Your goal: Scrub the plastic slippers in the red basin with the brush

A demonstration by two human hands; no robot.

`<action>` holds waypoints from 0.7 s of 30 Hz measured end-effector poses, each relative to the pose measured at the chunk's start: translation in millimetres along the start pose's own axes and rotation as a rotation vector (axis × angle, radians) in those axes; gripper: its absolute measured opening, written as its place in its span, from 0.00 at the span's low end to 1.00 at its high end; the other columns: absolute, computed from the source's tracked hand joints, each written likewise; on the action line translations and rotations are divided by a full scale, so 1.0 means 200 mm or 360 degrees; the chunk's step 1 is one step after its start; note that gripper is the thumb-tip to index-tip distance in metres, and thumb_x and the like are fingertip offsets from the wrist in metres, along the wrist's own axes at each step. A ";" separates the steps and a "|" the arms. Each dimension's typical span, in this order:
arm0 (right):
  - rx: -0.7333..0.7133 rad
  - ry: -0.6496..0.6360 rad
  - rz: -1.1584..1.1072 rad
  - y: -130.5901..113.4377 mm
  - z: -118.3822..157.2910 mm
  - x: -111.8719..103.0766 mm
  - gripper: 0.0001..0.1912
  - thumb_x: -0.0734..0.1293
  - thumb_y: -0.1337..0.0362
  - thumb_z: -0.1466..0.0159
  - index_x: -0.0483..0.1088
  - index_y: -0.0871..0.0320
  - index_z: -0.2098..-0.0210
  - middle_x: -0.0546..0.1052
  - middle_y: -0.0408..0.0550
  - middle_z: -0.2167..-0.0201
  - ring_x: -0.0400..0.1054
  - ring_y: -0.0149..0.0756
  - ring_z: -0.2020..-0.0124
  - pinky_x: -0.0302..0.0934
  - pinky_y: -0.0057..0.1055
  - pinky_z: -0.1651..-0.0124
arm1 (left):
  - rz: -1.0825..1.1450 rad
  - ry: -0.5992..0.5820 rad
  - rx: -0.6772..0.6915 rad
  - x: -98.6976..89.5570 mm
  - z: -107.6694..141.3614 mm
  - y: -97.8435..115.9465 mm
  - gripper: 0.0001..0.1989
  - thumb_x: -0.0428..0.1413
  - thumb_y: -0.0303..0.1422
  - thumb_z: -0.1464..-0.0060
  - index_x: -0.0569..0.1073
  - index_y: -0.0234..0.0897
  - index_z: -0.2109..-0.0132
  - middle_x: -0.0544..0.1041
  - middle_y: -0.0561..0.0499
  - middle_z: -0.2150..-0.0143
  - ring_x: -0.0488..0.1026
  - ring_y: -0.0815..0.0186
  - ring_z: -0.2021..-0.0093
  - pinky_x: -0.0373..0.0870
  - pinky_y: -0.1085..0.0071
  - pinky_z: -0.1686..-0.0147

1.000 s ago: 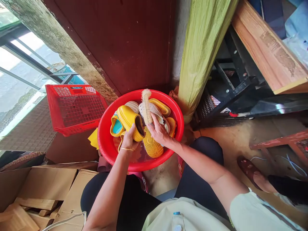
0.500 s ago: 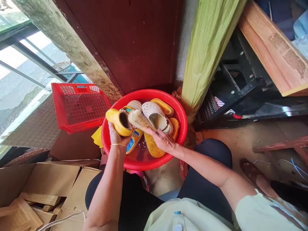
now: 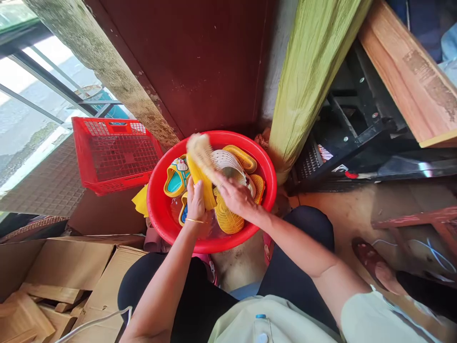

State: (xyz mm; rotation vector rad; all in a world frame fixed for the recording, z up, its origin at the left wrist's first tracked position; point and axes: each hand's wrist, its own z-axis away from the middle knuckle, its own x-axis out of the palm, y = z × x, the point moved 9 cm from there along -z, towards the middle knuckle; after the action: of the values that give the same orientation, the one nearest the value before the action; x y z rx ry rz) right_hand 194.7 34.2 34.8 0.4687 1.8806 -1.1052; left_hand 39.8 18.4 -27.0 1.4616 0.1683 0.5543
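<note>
My left hand [image 3: 197, 202] is closed around a yellow clog [image 3: 200, 174], tilted up on its side over the red basin [image 3: 153, 216]. In my right hand [image 3: 237, 197] is a scrubbing brush [image 3: 202, 155] with pale bristles, blurred by motion and lying against or just over the clog's upper side. Behind my right hand sits a whitish clog [image 3: 226, 161] with holes. Several yellow shoes lie around it, among them one with a teal insole [image 3: 175, 181] at the left and one sole up [image 3: 228, 214] in front. Dark reddish water shows in the basin's bottom.
A red plastic crate [image 3: 117, 157] stands left of the basin. Cardboard boxes [image 3: 71, 267] holding wood pieces are at lower left. A green-draped post [image 3: 317, 71] and black metal frame [image 3: 342, 138] rise at right. Another person's foot [image 3: 371, 262] shows at right.
My left hand has moved right and turned the yellow clog on its side. The brush has swung up and left against or over it. The teal-insole shoe is now uncovered.
</note>
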 end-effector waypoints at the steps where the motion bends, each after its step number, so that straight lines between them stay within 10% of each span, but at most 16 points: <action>1: 0.0038 0.0075 -0.0013 0.04 -0.01 -0.04 0.29 0.51 0.61 0.22 0.56 0.55 0.24 0.79 0.57 0.47 0.75 0.45 0.52 0.72 0.38 0.49 | -0.0070 -0.0019 0.0027 0.01 0.02 0.01 0.44 0.62 0.48 0.42 0.55 0.42 0.26 0.75 0.41 0.37 0.75 0.52 0.40 0.73 0.56 0.40; 10: 0.0216 0.0017 0.0260 0.29 -0.09 -0.11 0.30 0.52 0.65 0.24 0.55 0.51 0.24 0.80 0.57 0.52 0.77 0.45 0.58 0.73 0.39 0.55 | -0.1563 0.0011 0.0819 -0.03 0.07 0.18 0.59 0.68 0.42 0.52 0.45 0.32 0.23 0.54 0.30 0.23 0.54 0.41 0.25 0.54 0.45 0.28; 16: -0.0100 -0.0385 0.0475 0.05 0.02 0.07 0.34 0.52 0.68 0.25 0.46 0.41 0.22 0.78 0.57 0.50 0.77 0.42 0.63 0.72 0.37 0.60 | -0.1967 0.0187 0.0793 -0.05 0.07 0.20 0.56 0.67 0.45 0.53 0.51 0.25 0.25 0.67 0.24 0.32 0.68 0.33 0.35 0.64 0.40 0.36; 21: 0.0339 -0.0357 0.0530 0.32 -0.04 -0.03 0.32 0.52 0.65 0.24 0.46 0.47 0.22 0.80 0.60 0.50 0.79 0.47 0.56 0.72 0.39 0.53 | -0.1956 0.0187 0.0743 -0.13 0.04 0.29 0.59 0.67 0.47 0.54 0.47 0.31 0.24 0.69 0.28 0.33 0.70 0.34 0.38 0.66 0.38 0.39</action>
State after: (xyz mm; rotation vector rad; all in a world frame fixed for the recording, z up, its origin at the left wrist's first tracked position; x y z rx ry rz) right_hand 236.7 75.6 9.5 0.7192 1.4355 -1.0858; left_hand 5.5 -0.3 23.8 1.4559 1.2477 -0.4417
